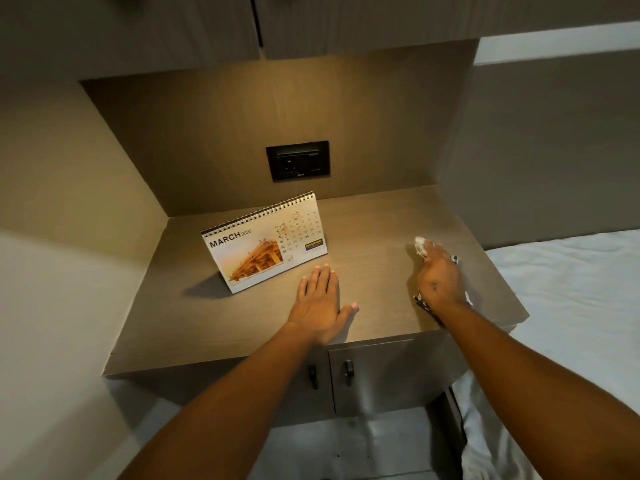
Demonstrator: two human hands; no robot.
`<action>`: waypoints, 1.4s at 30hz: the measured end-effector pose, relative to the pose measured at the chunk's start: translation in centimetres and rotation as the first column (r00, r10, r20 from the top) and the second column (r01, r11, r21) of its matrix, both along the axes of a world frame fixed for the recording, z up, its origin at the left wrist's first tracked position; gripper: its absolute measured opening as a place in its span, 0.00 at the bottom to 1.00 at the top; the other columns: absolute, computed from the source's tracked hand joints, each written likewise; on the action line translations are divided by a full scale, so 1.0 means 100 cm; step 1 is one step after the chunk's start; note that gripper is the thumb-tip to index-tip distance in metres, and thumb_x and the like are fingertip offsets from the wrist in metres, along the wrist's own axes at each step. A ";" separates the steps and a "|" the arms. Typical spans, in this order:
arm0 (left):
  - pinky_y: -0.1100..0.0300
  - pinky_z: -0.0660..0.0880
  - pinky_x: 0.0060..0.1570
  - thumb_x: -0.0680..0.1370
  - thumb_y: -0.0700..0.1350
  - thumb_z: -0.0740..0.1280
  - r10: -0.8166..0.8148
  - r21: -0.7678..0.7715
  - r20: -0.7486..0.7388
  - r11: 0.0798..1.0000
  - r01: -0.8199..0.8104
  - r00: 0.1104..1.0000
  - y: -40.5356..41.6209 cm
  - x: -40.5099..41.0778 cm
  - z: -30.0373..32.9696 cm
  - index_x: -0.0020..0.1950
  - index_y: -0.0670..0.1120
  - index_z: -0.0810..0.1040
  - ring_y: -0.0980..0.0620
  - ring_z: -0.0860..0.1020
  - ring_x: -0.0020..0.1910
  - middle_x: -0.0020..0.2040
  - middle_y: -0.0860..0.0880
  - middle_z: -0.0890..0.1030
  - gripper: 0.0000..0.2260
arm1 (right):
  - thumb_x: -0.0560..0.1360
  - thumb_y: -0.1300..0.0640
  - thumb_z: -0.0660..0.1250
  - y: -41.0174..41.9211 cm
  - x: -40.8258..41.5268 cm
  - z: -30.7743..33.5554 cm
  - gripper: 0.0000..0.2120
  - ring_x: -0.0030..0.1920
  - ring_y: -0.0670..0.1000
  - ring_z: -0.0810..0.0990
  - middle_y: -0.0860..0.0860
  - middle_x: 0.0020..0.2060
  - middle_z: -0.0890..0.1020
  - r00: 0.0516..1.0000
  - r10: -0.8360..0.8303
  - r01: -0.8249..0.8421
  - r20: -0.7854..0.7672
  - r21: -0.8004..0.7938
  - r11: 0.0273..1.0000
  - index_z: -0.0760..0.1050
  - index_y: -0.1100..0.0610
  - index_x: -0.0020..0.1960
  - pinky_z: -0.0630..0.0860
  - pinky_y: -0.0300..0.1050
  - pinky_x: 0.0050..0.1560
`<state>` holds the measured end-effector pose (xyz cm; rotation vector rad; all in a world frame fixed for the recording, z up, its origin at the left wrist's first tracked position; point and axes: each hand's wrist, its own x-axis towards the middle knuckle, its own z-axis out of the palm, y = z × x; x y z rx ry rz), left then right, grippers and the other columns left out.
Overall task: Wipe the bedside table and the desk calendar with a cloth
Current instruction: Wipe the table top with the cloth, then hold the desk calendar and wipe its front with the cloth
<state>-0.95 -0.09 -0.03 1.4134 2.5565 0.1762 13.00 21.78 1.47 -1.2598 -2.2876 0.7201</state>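
Note:
A white desk calendar (pixel 265 242) showing MARCH stands upright on the brown bedside table (pixel 194 320), left of centre. My left hand (pixel 320 303) lies flat and open on the tabletop just in front of the calendar's right corner. My right hand (pixel 440 277) presses a crumpled white patterned cloth (pixel 420 247) onto the right side of the tabletop. Most of the cloth is hidden under the hand, with bits showing at the fingertips and the wrist.
A black wall socket (pixel 298 161) sits in the niche's back wall above the table. Two cabinet doors with dark handles (pixel 348 372) are below the tabletop. A bed with white sheets (pixel 571 306) borders the table on the right. Overhead cabinets hang above.

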 end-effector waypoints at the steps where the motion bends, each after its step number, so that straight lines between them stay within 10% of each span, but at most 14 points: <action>1: 0.43 0.40 0.78 0.79 0.69 0.43 -0.013 0.010 -0.001 1.000 0.013 1.000 -0.002 -0.002 0.005 0.81 0.43 0.41 0.45 0.37 0.80 0.83 0.43 0.40 0.40 | 0.79 0.63 0.58 -0.007 -0.007 0.002 0.22 0.65 0.63 0.73 0.57 0.69 0.73 0.995 -0.033 0.034 -0.095 0.002 0.999 0.67 0.52 0.73 0.72 0.58 0.63; 6: 0.44 0.41 0.79 0.82 0.63 0.48 -0.021 0.247 -0.192 0.967 0.069 0.981 -0.020 -0.036 0.059 0.82 0.45 0.42 0.47 0.38 0.81 0.83 0.44 0.43 0.35 | 0.81 0.59 0.58 -0.064 -0.065 0.021 0.22 0.62 0.55 0.76 0.54 0.66 0.77 0.903 -0.186 0.088 -0.387 -0.258 0.962 0.67 0.49 0.73 0.69 0.39 0.54; 11: 0.42 0.45 0.79 0.81 0.60 0.58 0.067 0.358 -0.440 0.928 0.106 0.896 -0.035 -0.113 0.135 0.81 0.40 0.51 0.43 0.46 0.82 0.82 0.40 0.52 0.36 | 0.82 0.57 0.56 -0.139 -0.131 0.037 0.22 0.64 0.48 0.74 0.51 0.69 0.73 0.827 -0.148 -0.049 -0.543 -0.331 0.942 0.63 0.47 0.75 0.72 0.40 0.59; 18: 0.43 0.42 0.78 0.82 0.63 0.52 -0.110 -0.068 -0.329 0.993 0.092 0.938 -0.053 -0.196 0.141 0.82 0.49 0.47 0.45 0.44 0.81 0.83 0.45 0.50 0.33 | 0.82 0.58 0.56 -0.174 -0.192 0.043 0.22 0.71 0.52 0.68 0.52 0.73 0.69 0.797 -0.150 -0.051 -0.585 -0.313 0.948 0.63 0.51 0.75 0.65 0.30 0.61; 32: 0.39 0.44 0.77 0.85 0.58 0.52 -0.086 -0.030 -0.061 0.996 0.085 0.994 -0.044 -0.203 0.127 0.80 0.55 0.57 0.42 0.47 0.81 0.83 0.47 0.54 0.24 | 0.81 0.63 0.57 -0.233 -0.240 0.034 0.23 0.77 0.58 0.56 0.58 0.76 0.61 0.819 -0.142 -0.055 -0.557 -0.322 0.945 0.63 0.55 0.76 0.53 0.47 0.73; 42: 0.38 0.44 0.78 0.85 0.57 0.52 -0.073 -0.028 -0.035 0.997 0.072 0.997 -0.043 -0.202 0.127 0.80 0.55 0.55 0.42 0.47 0.81 0.83 0.46 0.53 0.24 | 0.81 0.63 0.56 -0.168 -0.235 0.042 0.23 0.74 0.57 0.63 0.55 0.76 0.63 0.811 -0.275 0.088 -0.517 -0.357 0.930 0.63 0.54 0.75 0.59 0.37 0.61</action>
